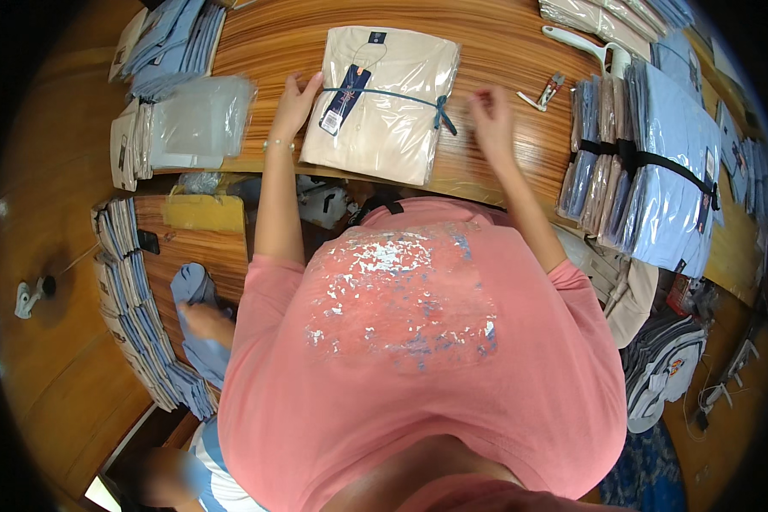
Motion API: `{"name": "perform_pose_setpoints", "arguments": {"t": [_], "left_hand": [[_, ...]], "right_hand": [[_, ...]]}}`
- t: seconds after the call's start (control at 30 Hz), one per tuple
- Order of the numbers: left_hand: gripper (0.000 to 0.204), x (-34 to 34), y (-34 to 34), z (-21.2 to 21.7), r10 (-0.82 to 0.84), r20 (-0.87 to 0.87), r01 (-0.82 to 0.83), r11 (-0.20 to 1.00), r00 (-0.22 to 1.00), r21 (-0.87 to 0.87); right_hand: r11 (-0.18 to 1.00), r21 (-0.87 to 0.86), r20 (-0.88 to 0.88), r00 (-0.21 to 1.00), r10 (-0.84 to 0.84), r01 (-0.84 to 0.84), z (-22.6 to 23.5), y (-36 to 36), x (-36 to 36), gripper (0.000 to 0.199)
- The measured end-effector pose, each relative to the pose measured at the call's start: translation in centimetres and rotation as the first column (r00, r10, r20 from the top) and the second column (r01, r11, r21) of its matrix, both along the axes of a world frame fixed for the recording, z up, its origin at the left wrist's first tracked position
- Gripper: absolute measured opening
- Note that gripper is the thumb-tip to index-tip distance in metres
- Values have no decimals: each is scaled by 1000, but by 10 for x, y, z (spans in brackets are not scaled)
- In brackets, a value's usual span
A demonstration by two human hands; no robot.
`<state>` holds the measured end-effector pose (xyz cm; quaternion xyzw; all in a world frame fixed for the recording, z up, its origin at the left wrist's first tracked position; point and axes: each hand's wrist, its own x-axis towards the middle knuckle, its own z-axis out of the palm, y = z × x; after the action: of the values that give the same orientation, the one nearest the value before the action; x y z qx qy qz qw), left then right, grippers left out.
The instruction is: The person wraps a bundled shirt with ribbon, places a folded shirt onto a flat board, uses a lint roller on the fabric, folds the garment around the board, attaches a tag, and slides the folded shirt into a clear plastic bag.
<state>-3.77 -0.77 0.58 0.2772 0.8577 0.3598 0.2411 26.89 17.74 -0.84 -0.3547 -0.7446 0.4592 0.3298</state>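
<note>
several stacks of bagged blue shirts (172, 38) and a pile of empty clear bags (198, 119) sit at the far left of the wooden table (503, 51), apparently sorted by kind. left hand (293, 104) lies open, fingers spread, flat against the left edge of the beige bagged shirt bundle (382, 102) tied with blue string (401, 97), likely steadying it. right hand (491, 119), blurred, hovers half curled just right of the bundle, holding nothing i can make out. further right, a strapped bundle of blue shirts (670, 171) stands on edge.

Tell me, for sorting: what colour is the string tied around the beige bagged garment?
Teal string, clearest in the head view.
</note>
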Motion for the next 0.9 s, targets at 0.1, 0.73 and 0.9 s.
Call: {"name": "perform_pose_setpoints", "arguments": {"t": [0.1, 0.73, 0.9], "left_hand": [[79, -7, 20, -5, -8, 555, -13, 999, 832, 34], [74, 100, -22, -55, -266, -103, 254, 637, 959, 728], [69, 113, -20, -64, -123, -218, 248, 598, 968, 763]], "right_hand": [[906, -424, -111, 992, -58, 6, -5, -23, -24, 37], [860, -359, -186, 931, 313, -362, 56, -15, 23, 69], [899, -300, -126, 948, 294, -319, 37, -19, 18, 74]]}}
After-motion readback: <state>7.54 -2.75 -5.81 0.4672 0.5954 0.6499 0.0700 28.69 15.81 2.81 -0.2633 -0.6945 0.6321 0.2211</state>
